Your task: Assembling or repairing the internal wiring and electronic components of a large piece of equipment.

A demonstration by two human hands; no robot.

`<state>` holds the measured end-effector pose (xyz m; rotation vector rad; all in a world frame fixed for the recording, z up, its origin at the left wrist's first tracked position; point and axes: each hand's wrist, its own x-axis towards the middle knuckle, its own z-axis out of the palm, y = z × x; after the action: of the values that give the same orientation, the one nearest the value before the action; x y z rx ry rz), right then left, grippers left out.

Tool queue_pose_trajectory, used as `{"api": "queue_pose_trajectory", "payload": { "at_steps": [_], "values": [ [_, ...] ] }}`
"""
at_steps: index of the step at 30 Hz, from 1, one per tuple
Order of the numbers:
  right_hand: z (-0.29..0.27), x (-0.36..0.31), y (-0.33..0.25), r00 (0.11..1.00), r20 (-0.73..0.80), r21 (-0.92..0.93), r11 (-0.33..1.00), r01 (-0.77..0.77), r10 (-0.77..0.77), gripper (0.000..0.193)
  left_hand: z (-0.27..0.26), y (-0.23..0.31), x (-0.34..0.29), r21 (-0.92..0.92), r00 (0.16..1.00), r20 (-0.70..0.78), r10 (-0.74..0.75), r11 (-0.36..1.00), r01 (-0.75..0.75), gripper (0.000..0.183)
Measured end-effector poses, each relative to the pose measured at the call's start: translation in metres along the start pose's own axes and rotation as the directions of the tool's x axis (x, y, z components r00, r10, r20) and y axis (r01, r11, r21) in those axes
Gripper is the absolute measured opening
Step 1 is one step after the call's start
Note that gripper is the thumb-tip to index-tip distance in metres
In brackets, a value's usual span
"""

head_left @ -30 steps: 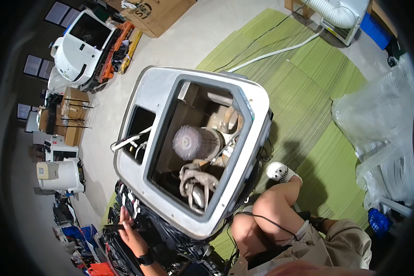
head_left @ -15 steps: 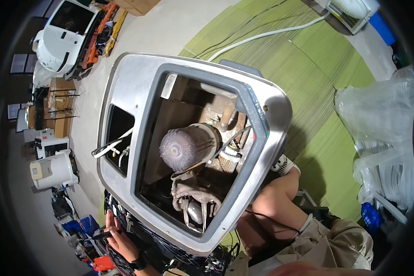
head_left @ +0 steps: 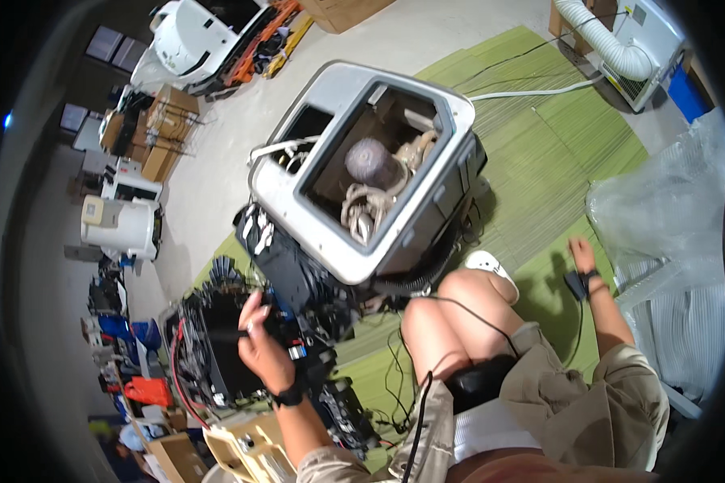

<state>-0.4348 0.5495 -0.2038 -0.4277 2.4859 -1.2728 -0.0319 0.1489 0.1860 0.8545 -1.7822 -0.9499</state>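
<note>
A big grey machine [head_left: 362,173] lies open on the green mat [head_left: 540,169], just above the left hand [head_left: 262,342]. That hand is curled around a black part [head_left: 217,338]. The right hand [head_left: 582,256] rests flat on the mat, holding nothing.

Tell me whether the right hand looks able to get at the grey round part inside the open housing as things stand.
Probably not without shifting: the right hand rests on the green mat, apart from the housing; the grey round part lies open from above.
</note>
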Motion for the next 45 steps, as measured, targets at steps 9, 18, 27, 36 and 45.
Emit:
{"api": "queue_pose_trajectory", "payload": {
  "at_steps": [9,18,27,36,45],
  "values": [
    [-0.026,-0.104,-0.447,0.106,0.399,0.277,0.23,0.933,-0.911,0.049,0.112,0.058,-0.056,-0.192,0.944,0.24,0.226,0.964,-0.183,0.033],
    [0.01,-0.153,-0.458,0.217,0.311,0.245,0.299,0.922,-0.925,0.025,0.123,0.061,-0.093,-0.167,0.965,0.214,0.15,0.979,-0.116,0.052],
    [-0.029,-0.098,-0.377,0.609,0.379,0.34,0.717,0.608,-0.697,0.016,-0.002,0.14,-0.091,-0.653,0.682,0.03,0.73,0.531,-0.54,0.063],
    [-0.049,-0.09,-0.325,0.687,0.348,0.442,0.757,0.48,-0.638,0.018,-0.028,0.172,-0.118,-0.444,0.493,0.157,0.856,0.507,-0.739,0.061],
    [-0.049,-0.077,-0.309,0.8,0.259,0.399,0.814,0.421,-0.541,0.017,-0.024,0.161,-0.119,-0.383,0.508,0.174,0.844,0.533,-0.754,0.06]
  ]
}}
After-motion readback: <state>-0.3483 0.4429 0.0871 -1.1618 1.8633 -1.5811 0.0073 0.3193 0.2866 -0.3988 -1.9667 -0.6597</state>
